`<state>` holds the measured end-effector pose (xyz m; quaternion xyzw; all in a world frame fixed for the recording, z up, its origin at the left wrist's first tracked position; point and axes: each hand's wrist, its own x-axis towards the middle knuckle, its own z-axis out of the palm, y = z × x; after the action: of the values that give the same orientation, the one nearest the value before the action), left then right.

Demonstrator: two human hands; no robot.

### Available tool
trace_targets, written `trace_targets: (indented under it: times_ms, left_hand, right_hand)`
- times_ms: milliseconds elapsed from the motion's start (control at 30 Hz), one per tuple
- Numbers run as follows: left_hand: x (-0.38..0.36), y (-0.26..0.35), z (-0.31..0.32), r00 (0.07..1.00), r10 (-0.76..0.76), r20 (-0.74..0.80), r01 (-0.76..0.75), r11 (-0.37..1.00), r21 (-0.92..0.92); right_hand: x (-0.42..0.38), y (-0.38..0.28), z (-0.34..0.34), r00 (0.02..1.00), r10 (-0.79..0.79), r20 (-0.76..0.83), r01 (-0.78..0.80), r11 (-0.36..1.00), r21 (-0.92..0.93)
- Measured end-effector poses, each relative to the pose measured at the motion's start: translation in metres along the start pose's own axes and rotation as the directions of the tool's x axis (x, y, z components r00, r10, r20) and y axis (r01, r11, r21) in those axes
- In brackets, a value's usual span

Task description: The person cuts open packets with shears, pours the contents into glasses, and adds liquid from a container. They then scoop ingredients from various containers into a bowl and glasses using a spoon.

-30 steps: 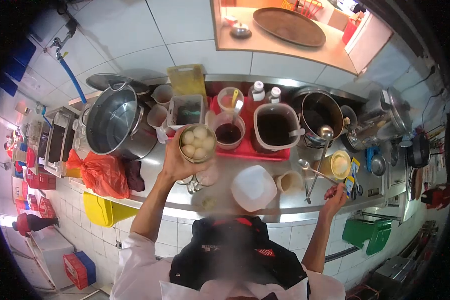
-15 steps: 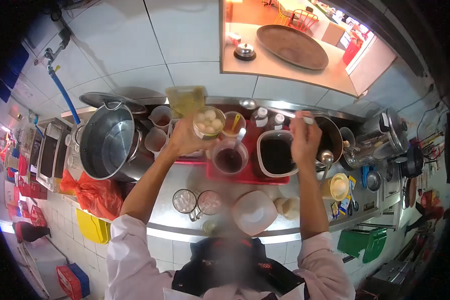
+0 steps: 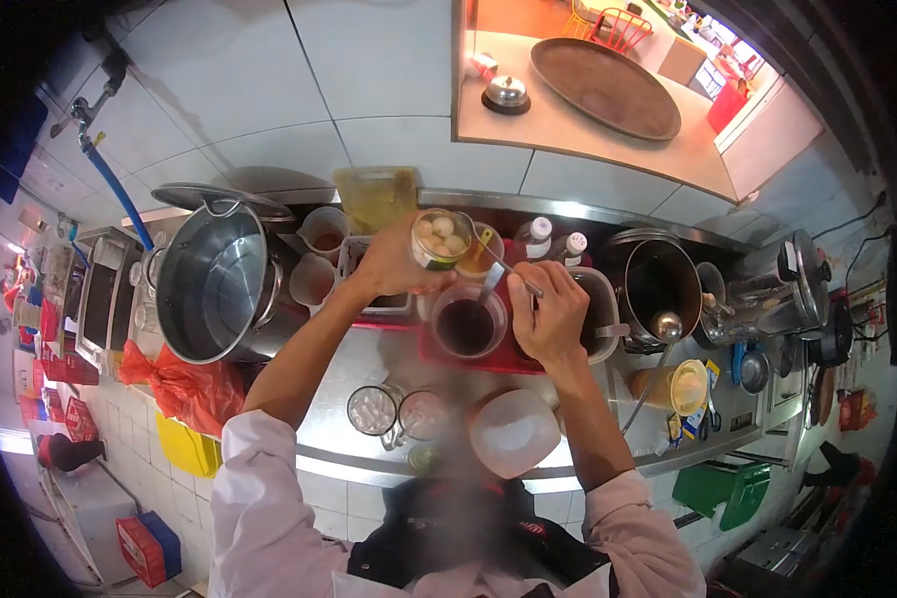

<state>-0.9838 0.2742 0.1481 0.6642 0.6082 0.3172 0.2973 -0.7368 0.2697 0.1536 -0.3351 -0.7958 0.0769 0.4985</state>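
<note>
My left hand [image 3: 389, 265] is wrapped round an open tin can [image 3: 437, 262] with pale round fruit [image 3: 442, 235] inside, held above the counter. My right hand [image 3: 550, 311] grips the handle of a metal spoon [image 3: 500, 258] that slants toward the can's rim; its bowl is hard to make out there. Below the can stands a clear tub of dark red liquid [image 3: 467, 327] with a pale-handled utensil in it. Partly behind my right hand is a square tub [image 3: 601, 299] of dark liquid. A container with a yellow-handled tool [image 3: 484, 249] stands just behind the can.
A large steel pot [image 3: 209, 284] is at left, another pot [image 3: 663, 279] with a ladle [image 3: 667, 327] at right. Two glass mugs [image 3: 373, 410] and a white bowl [image 3: 514, 433] stand at the front edge. Two bottles [image 3: 538, 239] stand behind the red tray [image 3: 444, 357].
My right hand has moved left and down, bringing the spoon from above the bottles to the can. The can in my left hand has shifted slightly right in view.
</note>
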Motion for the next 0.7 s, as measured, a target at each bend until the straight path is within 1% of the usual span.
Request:
trace_targets:
  times_ms: [67, 100, 167, 267, 300, 367, 500, 567, 700]
  left_hand:
    - [0.007, -0.006, 0.003, 1.000, 0.021, 0.004, -0.021, 0.998, 0.059]
    - [0.009, -0.008, 0.004, 1.000, 0.020, 0.006, -0.020, 0.998, 0.059]
    - [0.012, -0.011, 0.005, 0.998, -0.001, 0.060, -0.002, 0.999, 0.034]
    - [0.013, -0.003, 0.002, 0.995, -0.008, 0.104, 0.003, 0.999, 0.045]
    - [0.013, -0.005, 0.004, 0.994, -0.007, 0.107, 0.002, 0.999, 0.046]
    - [0.013, -0.012, 0.008, 0.999, 0.050, 0.018, -0.052, 0.991, 0.127]
    - [0.014, -0.011, 0.006, 0.998, 0.014, 0.055, -0.019, 0.995, 0.096]
    - [0.015, -0.015, 0.007, 0.998, -0.001, 0.060, -0.008, 0.990, 0.143]
    - [0.018, -0.013, 0.006, 0.997, -0.009, 0.081, -0.004, 0.987, 0.162]
  right_hand:
    - [-0.003, 0.003, 0.002, 0.999, -0.009, 0.033, 0.010, 1.000, -0.012]
    - [-0.003, 0.005, 0.003, 0.999, -0.007, 0.033, 0.007, 1.000, -0.012]
    - [-0.003, 0.007, 0.003, 0.999, 0.007, 0.042, -0.007, 1.000, -0.009]
    - [-0.003, 0.008, 0.002, 0.999, 0.004, 0.040, -0.003, 1.000, -0.019]
    - [-0.003, 0.009, 0.003, 0.999, 0.007, 0.038, -0.006, 1.000, -0.020]
    - [-0.004, 0.008, 0.005, 0.998, -0.023, 0.052, 0.025, 0.999, -0.036]
    - [-0.007, 0.001, 0.009, 0.998, -0.037, 0.056, 0.040, 0.998, -0.054]
    - [-0.010, 0.000, 0.013, 0.997, -0.060, 0.058, 0.064, 0.995, -0.070]
    - [-0.017, -0.005, 0.019, 0.996, -0.056, 0.067, 0.062, 0.993, -0.097]
